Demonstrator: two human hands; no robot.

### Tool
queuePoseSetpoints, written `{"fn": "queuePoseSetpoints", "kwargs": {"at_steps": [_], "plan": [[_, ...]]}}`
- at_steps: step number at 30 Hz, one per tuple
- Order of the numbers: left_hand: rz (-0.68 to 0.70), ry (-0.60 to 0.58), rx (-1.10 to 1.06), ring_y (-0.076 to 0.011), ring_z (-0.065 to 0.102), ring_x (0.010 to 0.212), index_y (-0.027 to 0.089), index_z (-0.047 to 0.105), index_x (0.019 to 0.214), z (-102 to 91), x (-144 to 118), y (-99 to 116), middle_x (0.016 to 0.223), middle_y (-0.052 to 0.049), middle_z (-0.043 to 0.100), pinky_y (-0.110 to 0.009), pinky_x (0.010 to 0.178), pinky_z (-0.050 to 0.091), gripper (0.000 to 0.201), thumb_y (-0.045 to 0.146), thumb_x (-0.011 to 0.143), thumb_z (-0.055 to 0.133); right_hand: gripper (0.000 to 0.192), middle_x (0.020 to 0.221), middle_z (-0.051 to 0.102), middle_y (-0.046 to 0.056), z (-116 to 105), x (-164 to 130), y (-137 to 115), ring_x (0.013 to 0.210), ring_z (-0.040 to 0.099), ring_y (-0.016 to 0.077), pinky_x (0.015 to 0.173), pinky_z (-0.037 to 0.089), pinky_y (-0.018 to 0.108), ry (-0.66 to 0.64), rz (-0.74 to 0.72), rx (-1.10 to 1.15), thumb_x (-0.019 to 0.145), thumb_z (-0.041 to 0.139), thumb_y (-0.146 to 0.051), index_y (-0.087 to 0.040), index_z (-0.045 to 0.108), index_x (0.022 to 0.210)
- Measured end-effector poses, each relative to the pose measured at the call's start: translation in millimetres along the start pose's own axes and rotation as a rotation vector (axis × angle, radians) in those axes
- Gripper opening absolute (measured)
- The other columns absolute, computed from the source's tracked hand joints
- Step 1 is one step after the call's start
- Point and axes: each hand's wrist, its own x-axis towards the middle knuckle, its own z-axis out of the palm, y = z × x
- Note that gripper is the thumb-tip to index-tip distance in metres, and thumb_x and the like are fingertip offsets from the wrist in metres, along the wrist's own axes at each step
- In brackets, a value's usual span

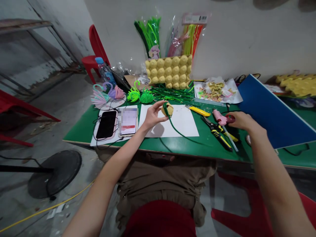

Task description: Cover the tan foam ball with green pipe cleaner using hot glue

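Note:
My left hand [153, 115] is closed around a yellow cup cut from an egg carton [169, 111], held above a white sheet of paper [184, 126]. A dark green pipe cleaner [172, 125] wraps over the cup, and its loose end trails down to the right. At the right, my right hand [239, 120] has its fingers on the handle of a pink hot glue gun [219, 117], which lies on the green table. Just left of it is a yellow utility knife [200, 111]. Black-and-yellow pliers [218, 135] and a glue stick [231, 141] lie below the glue gun.
Two phones [106, 125] with cables lie at the left. Behind are pipe-cleaner swans [134, 93], loose green pipe cleaners [172, 94], an upright egg carton [169, 69], a water bottle [106, 71] and scraps on paper [216, 92]. A blue board [274, 112] leans at the right.

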Motion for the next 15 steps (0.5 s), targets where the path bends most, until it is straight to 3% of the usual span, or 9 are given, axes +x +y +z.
{"fn": "queuePoseSetpoints", "kwargs": {"at_steps": [7,13,15], "plan": [[-0.019,0.026,0.176,-0.0293,0.064,0.125,0.023,0.068,0.119,3.5,-1.6,11.9,0.128,-0.011,0.070,-0.041,0.106,0.052,0.074,0.049,0.055,0.093,0.029,0.104,0.071,0.014,-24.8,-33.1,-22.3,0.086,0.062,0.0225,0.084,0.046,0.038,0.187,0.057,0.569,0.068,0.070,-0.015,-0.022,0.064,0.096],[0.089,-0.020,0.393,-0.0293,0.064,0.124,0.023,0.068,0.121,4.7,-6.3,23.9,0.127,-0.010,0.071,-0.043,0.105,0.050,0.062,0.032,0.063,0.088,0.010,0.064,0.055,0.001,-23.6,-33.9,-63.1,0.060,0.048,0.0142,0.063,0.038,0.034,0.335,0.080,1.015,0.072,0.066,-0.021,-0.023,0.056,0.071],[0.123,-0.049,0.429,-0.0289,0.064,0.123,0.022,0.068,0.122,4.6,-8.0,25.9,0.126,-0.010,0.071,-0.044,0.107,0.049,0.060,0.030,0.066,0.086,0.011,0.060,0.055,0.001,-22.1,-30.3,-83.0,0.056,0.046,0.0131,0.059,0.034,0.034,0.351,0.054,1.117,0.075,0.064,-0.022,-0.022,0.055,0.070]]}}
